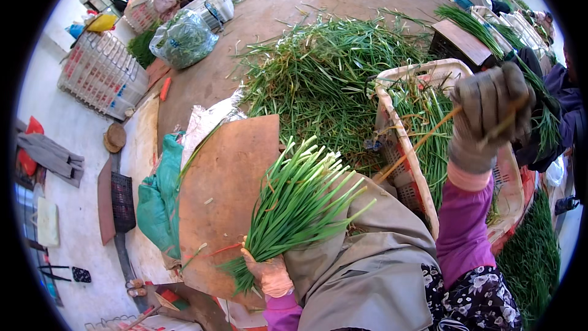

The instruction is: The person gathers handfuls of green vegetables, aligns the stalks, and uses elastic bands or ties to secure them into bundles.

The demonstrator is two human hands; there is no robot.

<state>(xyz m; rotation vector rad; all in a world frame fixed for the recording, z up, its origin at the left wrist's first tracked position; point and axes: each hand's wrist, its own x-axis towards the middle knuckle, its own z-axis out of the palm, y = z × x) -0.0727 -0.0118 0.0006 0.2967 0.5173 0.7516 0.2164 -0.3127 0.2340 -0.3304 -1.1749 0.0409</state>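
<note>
My left hand [266, 266], low in the view, is closed around a bundle of long green leafy stalks [298, 211]. The pale cut ends fan out towards the upper right, over a wooden board [220, 193] and my apron-covered lap. A thin red tie [223, 250] sticks out beside this hand across the board. My right hand [494, 105], in a dark dirty glove, is raised at the right above a white plastic crate [404, 138]. It is closed on a few thin yellowish leaves [429, 135], which trail down left past the crate's rim.
A large heap of loose green leaves [321, 69] lies on the floor ahead. More stalks [528, 248] stand at the lower right. A green sack [161, 193] lies left of the board. Stacked crates [105, 73] and a filled plastic bag [183, 39] stand farther off. Co-workers sit at both sides.
</note>
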